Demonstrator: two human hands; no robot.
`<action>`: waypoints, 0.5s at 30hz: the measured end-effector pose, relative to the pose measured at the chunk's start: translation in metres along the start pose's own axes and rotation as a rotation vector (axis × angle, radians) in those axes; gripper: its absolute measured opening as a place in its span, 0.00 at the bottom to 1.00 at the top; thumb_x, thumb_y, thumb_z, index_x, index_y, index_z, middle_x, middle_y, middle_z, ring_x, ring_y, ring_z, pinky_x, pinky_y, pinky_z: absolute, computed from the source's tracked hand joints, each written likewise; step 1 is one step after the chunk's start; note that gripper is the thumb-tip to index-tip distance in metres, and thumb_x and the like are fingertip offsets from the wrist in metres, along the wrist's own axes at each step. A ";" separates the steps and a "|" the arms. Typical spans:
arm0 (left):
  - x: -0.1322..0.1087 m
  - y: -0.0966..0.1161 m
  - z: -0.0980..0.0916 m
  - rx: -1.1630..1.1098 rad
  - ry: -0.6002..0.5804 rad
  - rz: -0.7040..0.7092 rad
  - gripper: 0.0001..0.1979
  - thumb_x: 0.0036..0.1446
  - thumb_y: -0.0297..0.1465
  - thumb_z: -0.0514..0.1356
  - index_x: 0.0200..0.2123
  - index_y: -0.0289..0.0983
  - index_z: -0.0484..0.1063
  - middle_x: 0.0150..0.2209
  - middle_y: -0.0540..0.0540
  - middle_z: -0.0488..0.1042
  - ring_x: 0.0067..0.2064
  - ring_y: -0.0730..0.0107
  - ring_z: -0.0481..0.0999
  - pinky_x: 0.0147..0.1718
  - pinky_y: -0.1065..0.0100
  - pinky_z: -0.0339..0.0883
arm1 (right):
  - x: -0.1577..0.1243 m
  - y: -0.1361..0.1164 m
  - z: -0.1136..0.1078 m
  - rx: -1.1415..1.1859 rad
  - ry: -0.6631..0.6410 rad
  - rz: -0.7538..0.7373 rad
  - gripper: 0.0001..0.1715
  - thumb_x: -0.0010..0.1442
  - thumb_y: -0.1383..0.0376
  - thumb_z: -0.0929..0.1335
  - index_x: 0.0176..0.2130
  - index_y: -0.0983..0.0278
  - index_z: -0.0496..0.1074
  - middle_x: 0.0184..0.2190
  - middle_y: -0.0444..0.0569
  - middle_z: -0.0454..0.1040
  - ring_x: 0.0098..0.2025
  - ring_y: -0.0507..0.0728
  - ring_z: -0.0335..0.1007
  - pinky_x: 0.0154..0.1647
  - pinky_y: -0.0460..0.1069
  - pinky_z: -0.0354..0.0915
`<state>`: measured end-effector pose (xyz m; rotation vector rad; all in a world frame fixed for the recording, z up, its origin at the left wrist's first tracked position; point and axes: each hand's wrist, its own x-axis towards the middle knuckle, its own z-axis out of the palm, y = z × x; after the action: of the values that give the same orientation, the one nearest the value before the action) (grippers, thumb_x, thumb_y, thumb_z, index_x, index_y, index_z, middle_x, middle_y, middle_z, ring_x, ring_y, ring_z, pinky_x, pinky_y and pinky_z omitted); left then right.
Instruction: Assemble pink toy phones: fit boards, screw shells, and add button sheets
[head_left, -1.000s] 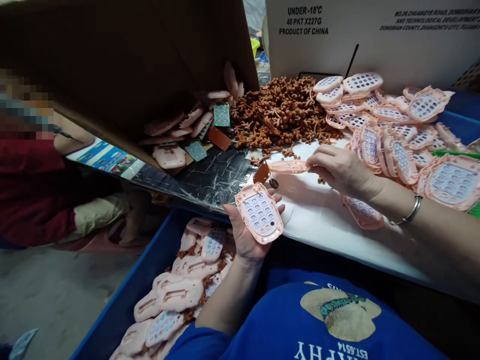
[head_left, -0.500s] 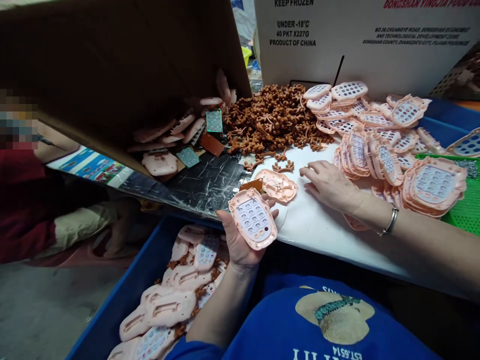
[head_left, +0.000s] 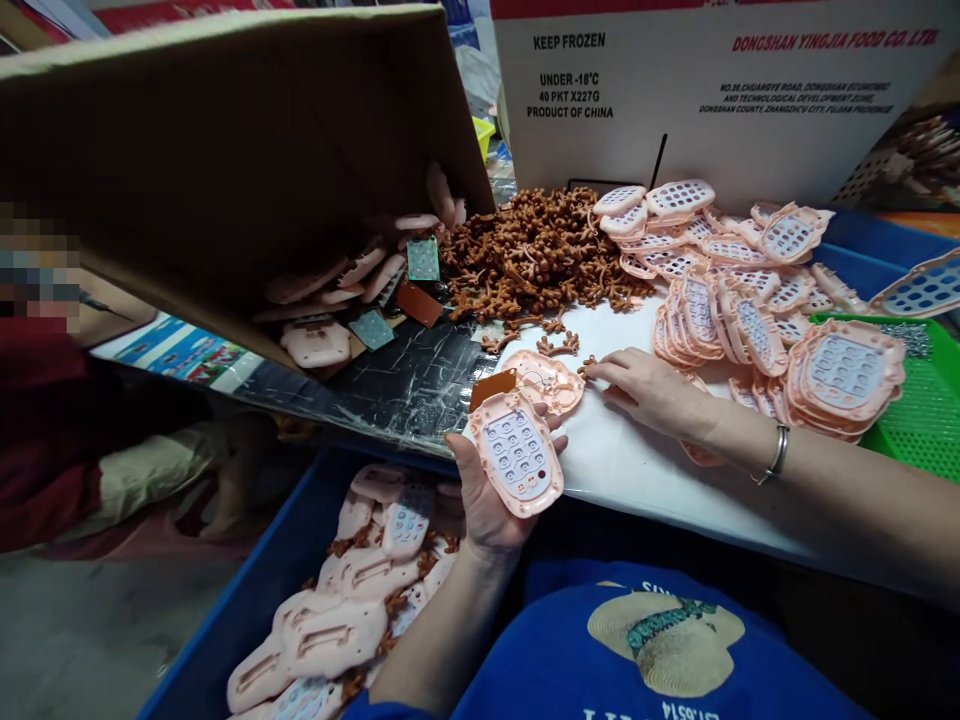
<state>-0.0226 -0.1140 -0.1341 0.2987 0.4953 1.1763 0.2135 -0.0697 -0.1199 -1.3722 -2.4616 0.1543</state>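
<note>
My left hand (head_left: pixel 484 490) is closed on a pink plastic shell (head_left: pixel 519 455) fitted with a white button pad, tilted with the pad facing up. Behind it on the white tabletop lies another pink shell half (head_left: pixel 551 378), inner side up with thin wires, beside a brown circuit board (head_left: pixel 493 388). My right hand (head_left: pixel 652 390) is palm down over the white surface. Its fingertips pinch a small brown antler-shaped piece (head_left: pixel 589 367), partly hidden by the fingers. Two or so loose brown antler pieces (head_left: pixel 559 345) lie just beyond, in front of a large brown pile (head_left: pixel 540 250).
Stacked pink shells (head_left: pixel 847 370) fill the right, by a green basket (head_left: pixel 930 400). A cardboard box (head_left: pixel 247 150) on its side holds shells at left. A blue bin (head_left: pixel 225 610) below contains pink toy bodies. A white carton (head_left: pixel 675 120) stands behind. Another person (head_left: pixel 52 420) sits at left.
My right hand has moved slightly left and toward me, and a brown antler piece now shows at its fingertips. My left hand still holds the shell. The view has tilted up a little.
</note>
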 end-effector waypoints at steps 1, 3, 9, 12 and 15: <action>0.000 0.000 0.000 -0.001 -0.006 -0.006 0.38 0.55 0.59 0.55 0.61 0.41 0.67 0.50 0.38 0.79 0.47 0.55 0.81 0.49 0.53 0.75 | 0.000 0.000 -0.001 0.013 0.028 -0.002 0.17 0.64 0.70 0.64 0.52 0.67 0.70 0.46 0.58 0.74 0.48 0.60 0.68 0.50 0.55 0.67; -0.001 -0.001 0.001 0.003 -0.005 -0.008 0.38 0.55 0.59 0.55 0.60 0.42 0.67 0.49 0.39 0.79 0.46 0.56 0.81 0.48 0.54 0.75 | 0.000 0.001 -0.002 0.037 0.097 0.012 0.16 0.65 0.68 0.64 0.52 0.68 0.70 0.47 0.58 0.74 0.48 0.60 0.69 0.50 0.55 0.67; -0.002 -0.003 0.005 0.031 0.039 0.030 0.40 0.55 0.60 0.54 0.61 0.40 0.65 0.50 0.37 0.78 0.46 0.55 0.81 0.47 0.54 0.76 | 0.003 0.001 -0.021 0.018 -0.028 0.002 0.16 0.63 0.69 0.66 0.51 0.65 0.73 0.48 0.56 0.76 0.49 0.61 0.71 0.51 0.57 0.66; -0.002 -0.006 0.006 0.038 0.034 0.014 0.40 0.54 0.61 0.54 0.61 0.40 0.66 0.50 0.37 0.78 0.46 0.54 0.81 0.47 0.54 0.76 | -0.007 -0.008 -0.054 0.048 0.180 0.070 0.14 0.65 0.66 0.65 0.49 0.65 0.74 0.47 0.55 0.76 0.49 0.59 0.72 0.52 0.56 0.66; -0.003 -0.009 0.008 0.045 0.025 -0.017 0.39 0.52 0.61 0.55 0.58 0.40 0.69 0.48 0.38 0.79 0.47 0.54 0.81 0.45 0.56 0.76 | -0.033 -0.021 -0.077 0.105 0.303 0.146 0.11 0.67 0.65 0.63 0.44 0.63 0.74 0.40 0.50 0.78 0.42 0.55 0.74 0.45 0.51 0.68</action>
<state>-0.0117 -0.1196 -0.1312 0.3184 0.5463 1.1546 0.2378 -0.1136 -0.0491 -1.4150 -2.0793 0.0988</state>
